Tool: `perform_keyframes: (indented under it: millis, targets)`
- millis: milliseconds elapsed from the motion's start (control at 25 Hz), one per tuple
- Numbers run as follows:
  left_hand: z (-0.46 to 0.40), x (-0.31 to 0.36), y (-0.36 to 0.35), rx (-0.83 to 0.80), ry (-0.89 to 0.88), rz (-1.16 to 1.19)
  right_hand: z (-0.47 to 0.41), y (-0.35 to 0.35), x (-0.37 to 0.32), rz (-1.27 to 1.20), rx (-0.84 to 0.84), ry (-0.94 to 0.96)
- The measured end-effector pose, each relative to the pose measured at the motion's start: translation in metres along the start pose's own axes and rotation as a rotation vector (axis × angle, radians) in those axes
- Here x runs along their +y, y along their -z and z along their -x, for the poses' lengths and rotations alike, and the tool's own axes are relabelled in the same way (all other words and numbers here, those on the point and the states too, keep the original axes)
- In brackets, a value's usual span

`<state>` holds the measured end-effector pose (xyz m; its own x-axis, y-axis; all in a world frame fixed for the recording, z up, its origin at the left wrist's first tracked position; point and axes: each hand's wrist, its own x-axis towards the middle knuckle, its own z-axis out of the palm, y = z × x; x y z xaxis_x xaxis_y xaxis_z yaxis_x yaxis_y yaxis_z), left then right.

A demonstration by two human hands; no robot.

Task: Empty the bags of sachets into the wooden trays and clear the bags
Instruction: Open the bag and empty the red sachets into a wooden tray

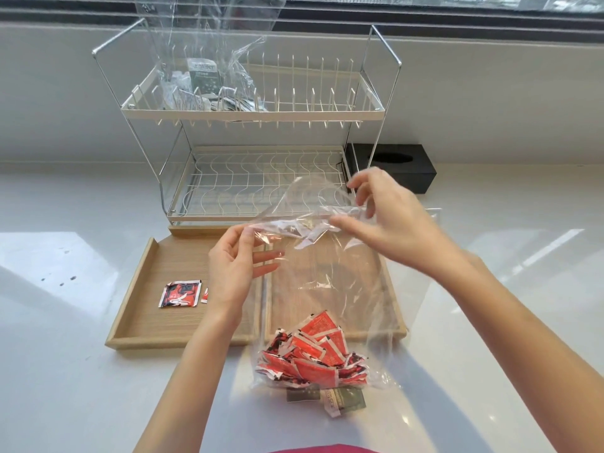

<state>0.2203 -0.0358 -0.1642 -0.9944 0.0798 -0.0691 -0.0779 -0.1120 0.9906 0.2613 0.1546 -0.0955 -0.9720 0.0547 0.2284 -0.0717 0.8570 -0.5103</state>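
A clear plastic bag [330, 282] hangs upright over the counter with several red sachets [313, 354] heaped in its bottom. My left hand [235, 266] pinches the left side of the bag's mouth. My right hand [382, 214] pinches the right side of the mouth and holds it apart. Two wooden trays lie side by side behind the bag: the left tray [147, 282] holds a red sachet [179, 293] and a small scrap; the right tray [392, 295] shows through the plastic. Two grey-green sachets [340, 398] lie on the counter under the bag.
A white two-tier wire dish rack [261, 148] stands behind the trays. On its upper shelf sits a second clear bag [209, 44] with grey sachets [202, 89]. A black tissue box [395, 166] stands to the rack's right. White counter [65, 371] surrounds the trays.
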Motion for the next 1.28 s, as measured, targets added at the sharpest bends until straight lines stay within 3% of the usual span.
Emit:
perform_keyframes:
  millis: [200,400,640,880,1000,1120,1280]
  targets:
    - [0.001,0.0,-0.003,-0.001,-0.023,0.002,0.034,-0.017,0.028,0.153,-0.018,-0.113]
    - [-0.002,-0.002,0.001,0.008,-0.033,-0.022,0.028,0.005,0.04,0.025,0.096,-0.203]
    - [-0.002,0.001,-0.006,-0.075,-0.059,-0.058,-0.003,0.064,0.03,0.089,0.075,-0.114]
    - [-0.008,-0.003,-0.001,-0.03,-0.026,-0.012,0.014,0.058,0.026,-0.036,-0.085,-0.163]
    - [-0.009,-0.003,-0.002,-0.03,-0.03,-0.023,0.023,0.052,0.036,0.123,-0.119,-0.189]
    - [-0.009,-0.003,-0.004,-0.03,-0.029,-0.017,0.021,0.046,0.053,0.192,0.06,-0.152]
    - [-0.01,-0.003,-0.001,-0.033,-0.024,-0.011,0.01,0.06,0.067,-0.18,0.315,-0.27]
